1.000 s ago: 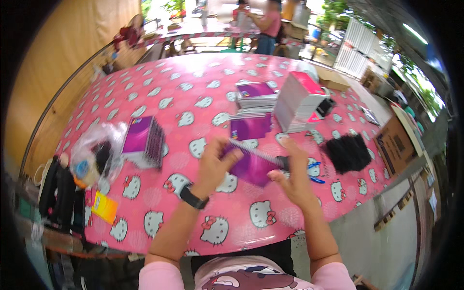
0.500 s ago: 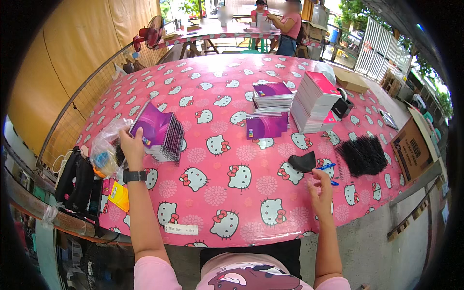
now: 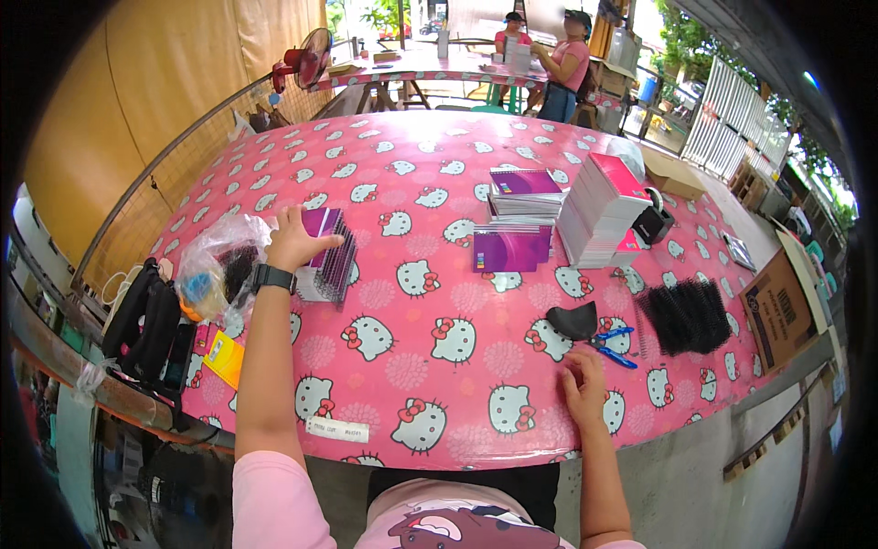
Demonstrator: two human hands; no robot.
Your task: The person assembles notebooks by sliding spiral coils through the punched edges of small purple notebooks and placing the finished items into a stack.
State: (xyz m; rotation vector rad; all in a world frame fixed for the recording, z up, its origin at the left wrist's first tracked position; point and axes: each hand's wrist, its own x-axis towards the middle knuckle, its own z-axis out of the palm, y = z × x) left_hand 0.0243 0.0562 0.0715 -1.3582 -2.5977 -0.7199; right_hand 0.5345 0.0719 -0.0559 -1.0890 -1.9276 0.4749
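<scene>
At the left, a stack of purple spiral-bound notebooks [image 3: 322,274] stands on the pink table, its black coil edges toward the right. My left hand [image 3: 294,242] lies over the top of it, thumb stretched out toward the coils and fingers reaching across the cover. It grips nothing that I can see. My right hand [image 3: 585,388] rests by the table's front right, empty, with loosely bent fingers a little apart. Just beyond its fingertips lie blue-handled cutters [image 3: 615,346], beside a black curved piece [image 3: 573,322].
More purple notebooks [image 3: 510,249] and a tall pink-topped stack [image 3: 599,215] stand right of centre. Black plastic coils [image 3: 686,316] lie right, near a cardboard box [image 3: 785,297]. A clear plastic bag [image 3: 206,270] and black pouch [image 3: 142,325] sit left. Two people work at a far table [image 3: 439,69].
The tilted top notebook at my left hand now lies flat on the stack, and that hand has moved over it. My right hand has drawn back toward me, away from the cutters.
</scene>
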